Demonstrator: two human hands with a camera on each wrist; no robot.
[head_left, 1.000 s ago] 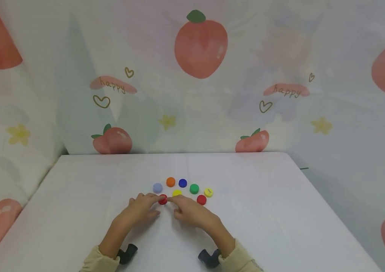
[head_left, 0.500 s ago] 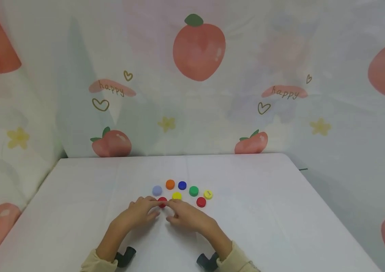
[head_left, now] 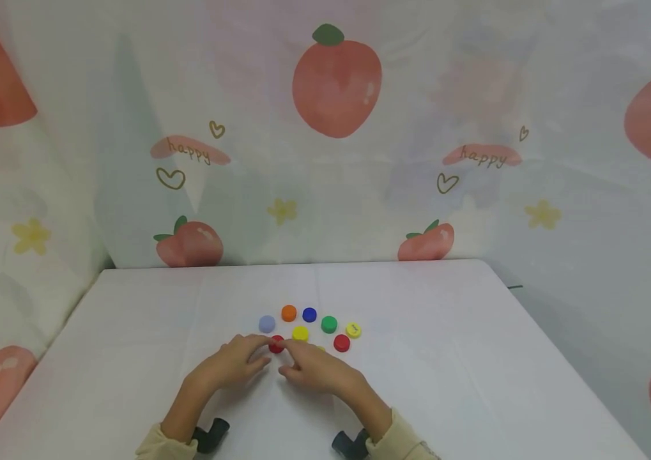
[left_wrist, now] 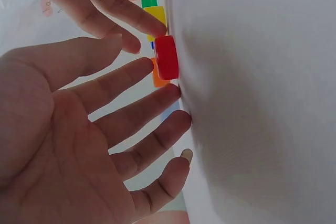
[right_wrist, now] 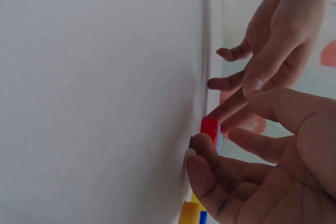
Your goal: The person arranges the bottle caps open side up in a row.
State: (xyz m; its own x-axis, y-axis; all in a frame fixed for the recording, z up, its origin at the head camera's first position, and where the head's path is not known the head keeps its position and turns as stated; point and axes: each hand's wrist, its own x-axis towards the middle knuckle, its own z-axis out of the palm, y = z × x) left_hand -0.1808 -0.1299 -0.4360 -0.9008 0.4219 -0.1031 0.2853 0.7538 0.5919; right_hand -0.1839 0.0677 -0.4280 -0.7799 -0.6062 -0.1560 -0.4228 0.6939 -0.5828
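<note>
A round red bottle cap (head_left: 276,346) lies on the white table in the head view, with both hands at it. My left hand (head_left: 236,361) reaches it from the left, its fingers extended and spread. In the left wrist view the index fingertip is right at the edge of the red cap (left_wrist: 167,57). From the right comes my right hand (head_left: 316,367), index finger stretched over the cap's far side, thumb below and apart. The right wrist view shows the red cap (right_wrist: 209,128) partly behind the right fingers. Neither hand has its fingers curled round it.
Beyond the hands lie a yellow cap (head_left: 300,333), a pale blue cap (head_left: 267,324), an orange cap (head_left: 289,313), a dark blue cap (head_left: 310,314) and a green cap (head_left: 329,324). A marked yellow cap (head_left: 353,330) and another red cap (head_left: 342,343) sit at right.
The two index fingertips have come closer together over the red cap. My right hand has shifted slightly left, and more of the yellow cap behind it shows. The view has tilted a little upward.
</note>
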